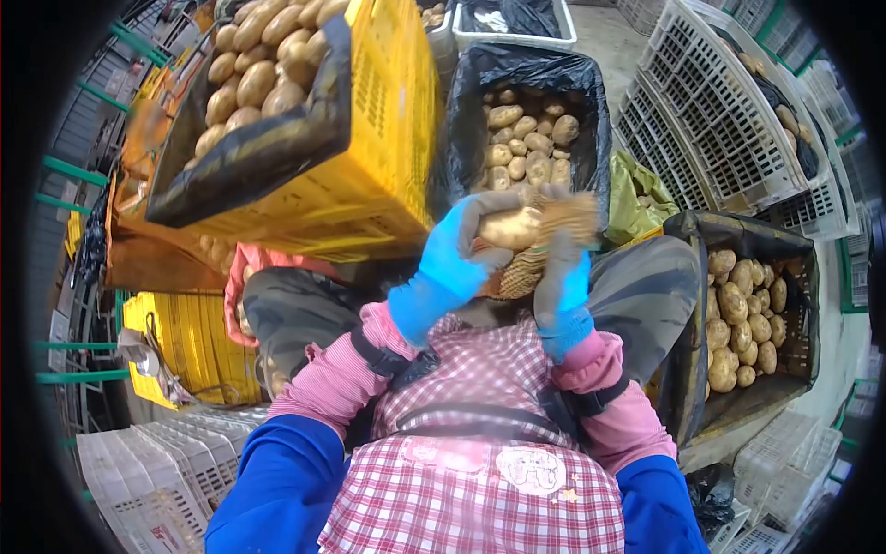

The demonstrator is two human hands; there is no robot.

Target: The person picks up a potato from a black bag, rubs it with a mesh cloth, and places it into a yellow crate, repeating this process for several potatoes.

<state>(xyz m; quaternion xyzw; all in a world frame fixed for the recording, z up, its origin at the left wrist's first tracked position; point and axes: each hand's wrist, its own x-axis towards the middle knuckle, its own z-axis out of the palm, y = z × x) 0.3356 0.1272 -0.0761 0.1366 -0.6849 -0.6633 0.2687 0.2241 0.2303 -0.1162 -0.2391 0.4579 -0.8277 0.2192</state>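
Note:
Both my hands wear blue gloves with grey palms and meet just above my lap. My left hand (pixel 457 249) grips a pale yellow potato (pixel 510 228) from the left. My right hand (pixel 560 277) holds a tan foam net sleeve (pixel 544 242) against the potato's right end and underside, partly wrapped around it. Below the hands lie my knees in grey trousers and a pink checked apron.
A tilted yellow crate (pixel 388 138) lined with black plastic holds potatoes at upper left. A black-lined bin (pixel 517 69) of potatoes stands straight ahead, another black-lined crate (pixel 803 268) of potatoes at right. White empty crates (pixel 720 111) are stacked upper right and lower left.

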